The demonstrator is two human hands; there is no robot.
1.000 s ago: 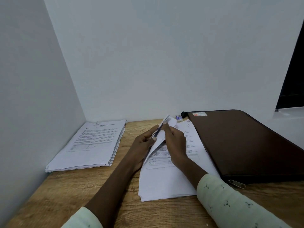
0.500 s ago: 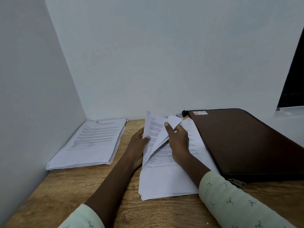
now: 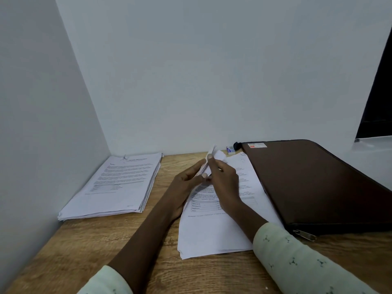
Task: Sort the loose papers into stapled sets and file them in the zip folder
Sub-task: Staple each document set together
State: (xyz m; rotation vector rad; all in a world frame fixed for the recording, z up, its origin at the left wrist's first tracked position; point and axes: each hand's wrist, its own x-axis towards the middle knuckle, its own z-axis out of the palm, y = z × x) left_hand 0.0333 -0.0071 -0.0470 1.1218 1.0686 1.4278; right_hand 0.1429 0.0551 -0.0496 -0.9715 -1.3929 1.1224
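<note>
Left hand [image 3: 188,179] reaches forward over a wooden desk [image 3: 84,251]. Its fingers are nearly straight and its thumb is set against them, pinching the raised far corner of a few sheets [image 3: 218,154]. Right hand [image 3: 226,181] meets it from the other side, fingers curled round the same sheets, index fingertip near their upper edge. Both hands grasp these sheets; neither is free.

The sheets bend up off a pile [image 3: 212,234] of printed white papers lying flat under the hands in the middle of the desk. The pile's long axis runs from the person toward the back wall, leaning slightly right. Its print reads upright from the person's side.

At far left, against the side wall, lies a thicker stack [image 3: 118,183] of printed papers. Its long axis also runs away from the person and slants right, and it is well apart from the pile.

Right of the raised sheets, by the back wall, sits a small box [image 3: 230,150], too small to read. Just beside the pile on the right lies a closed brown zip folder [image 3: 318,187], flat, with its long axis running from the back wall toward the near right. Whether its edge overlaps the pile cannot be told. Its metal zip pull [image 3: 304,234] lies at the near corner.
</note>
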